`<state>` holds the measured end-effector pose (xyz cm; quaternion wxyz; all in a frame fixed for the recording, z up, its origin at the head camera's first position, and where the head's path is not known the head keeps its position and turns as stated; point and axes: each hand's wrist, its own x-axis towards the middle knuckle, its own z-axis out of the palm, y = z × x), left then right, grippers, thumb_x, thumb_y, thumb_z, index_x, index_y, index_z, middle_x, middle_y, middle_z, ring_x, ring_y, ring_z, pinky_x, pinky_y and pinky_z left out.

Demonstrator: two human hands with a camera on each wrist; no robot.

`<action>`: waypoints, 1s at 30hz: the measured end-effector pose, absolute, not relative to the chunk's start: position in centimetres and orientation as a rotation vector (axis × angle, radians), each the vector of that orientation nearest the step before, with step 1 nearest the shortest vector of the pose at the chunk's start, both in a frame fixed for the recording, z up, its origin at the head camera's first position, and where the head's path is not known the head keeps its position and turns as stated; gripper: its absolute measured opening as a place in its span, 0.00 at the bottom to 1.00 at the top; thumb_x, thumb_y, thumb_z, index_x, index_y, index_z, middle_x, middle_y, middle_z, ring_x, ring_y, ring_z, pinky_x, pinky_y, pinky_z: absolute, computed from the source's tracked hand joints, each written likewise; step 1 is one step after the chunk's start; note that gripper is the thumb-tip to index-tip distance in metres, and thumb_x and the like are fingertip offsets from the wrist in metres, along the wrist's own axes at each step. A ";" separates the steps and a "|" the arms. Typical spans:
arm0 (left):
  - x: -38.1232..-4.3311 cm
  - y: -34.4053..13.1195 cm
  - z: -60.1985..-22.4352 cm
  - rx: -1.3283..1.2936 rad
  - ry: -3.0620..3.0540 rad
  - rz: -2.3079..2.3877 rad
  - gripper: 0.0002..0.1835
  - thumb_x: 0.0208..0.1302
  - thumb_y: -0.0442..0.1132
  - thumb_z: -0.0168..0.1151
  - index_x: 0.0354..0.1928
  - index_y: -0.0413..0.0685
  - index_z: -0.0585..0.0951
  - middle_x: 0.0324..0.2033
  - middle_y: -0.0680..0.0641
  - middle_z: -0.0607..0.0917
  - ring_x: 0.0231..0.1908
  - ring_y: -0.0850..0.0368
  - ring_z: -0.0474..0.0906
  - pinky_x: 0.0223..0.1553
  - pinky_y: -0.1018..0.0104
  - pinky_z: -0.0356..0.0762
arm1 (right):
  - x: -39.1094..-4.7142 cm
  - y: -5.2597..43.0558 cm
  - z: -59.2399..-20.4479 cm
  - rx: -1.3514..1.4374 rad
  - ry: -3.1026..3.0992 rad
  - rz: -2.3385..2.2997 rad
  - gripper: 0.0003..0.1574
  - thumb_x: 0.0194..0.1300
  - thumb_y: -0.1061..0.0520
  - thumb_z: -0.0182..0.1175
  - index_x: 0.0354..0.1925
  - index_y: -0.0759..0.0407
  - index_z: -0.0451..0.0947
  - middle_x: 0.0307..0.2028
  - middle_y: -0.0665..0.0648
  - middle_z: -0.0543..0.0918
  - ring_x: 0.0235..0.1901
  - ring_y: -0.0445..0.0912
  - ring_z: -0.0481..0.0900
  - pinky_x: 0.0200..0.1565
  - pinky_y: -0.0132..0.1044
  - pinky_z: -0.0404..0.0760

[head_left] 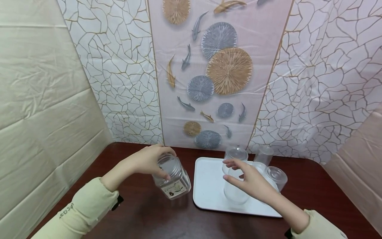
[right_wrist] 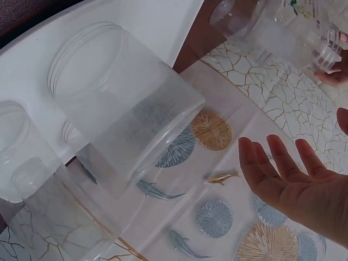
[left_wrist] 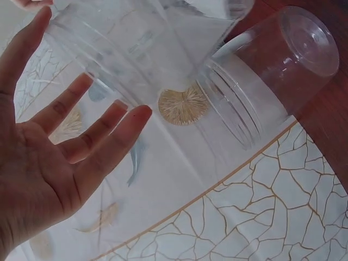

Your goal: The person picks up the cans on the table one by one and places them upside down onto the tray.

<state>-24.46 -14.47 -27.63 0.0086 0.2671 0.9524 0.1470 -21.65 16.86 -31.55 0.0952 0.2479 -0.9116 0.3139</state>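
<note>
My left hand grips a clear, square-sided jar from above by its threaded neck, thumb on the near side and fingers on the far side. The jar tilts over the table left of the tray, its printed label facing me. In the left wrist view the fingertips lie right at the neck of this jar. My right hand hovers over the tray with fingers spread and nothing in it. Below it stands a large round clear jar, apart from the fingers in the right wrist view.
A white tray sits right of centre on the dark red table. Other clear jars stand at the tray's back and right. Beside the held jar, another round jar shows. Patterned cloth hangs behind.
</note>
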 end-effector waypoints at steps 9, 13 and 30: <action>-24.9 -14.7 -27.2 0.810 3.076 0.666 0.36 0.33 0.58 0.71 0.51 0.61 0.72 0.45 0.47 0.75 0.44 0.52 0.73 0.41 0.57 0.71 | -22.0 17.2 -31.1 0.712 -2.699 1.049 0.24 0.57 0.48 0.58 0.51 0.53 0.69 0.44 0.56 0.78 0.45 0.50 0.75 0.36 0.36 0.76; -24.9 -14.6 -27.1 0.770 3.105 0.746 0.37 0.34 0.59 0.70 0.52 0.60 0.71 0.45 0.46 0.75 0.45 0.51 0.72 0.41 0.56 0.71 | -22.3 17.4 -31.0 0.715 -2.669 1.126 0.24 0.58 0.50 0.57 0.52 0.55 0.68 0.45 0.59 0.77 0.45 0.54 0.75 0.38 0.41 0.77; -25.3 -14.0 -27.0 0.675 3.127 1.079 0.37 0.37 0.57 0.70 0.54 0.61 0.69 0.45 0.48 0.74 0.41 0.52 0.73 0.38 0.61 0.71 | -22.5 17.7 -30.3 0.647 -2.606 1.355 0.24 0.60 0.54 0.55 0.55 0.57 0.65 0.46 0.61 0.76 0.46 0.54 0.76 0.38 0.34 0.77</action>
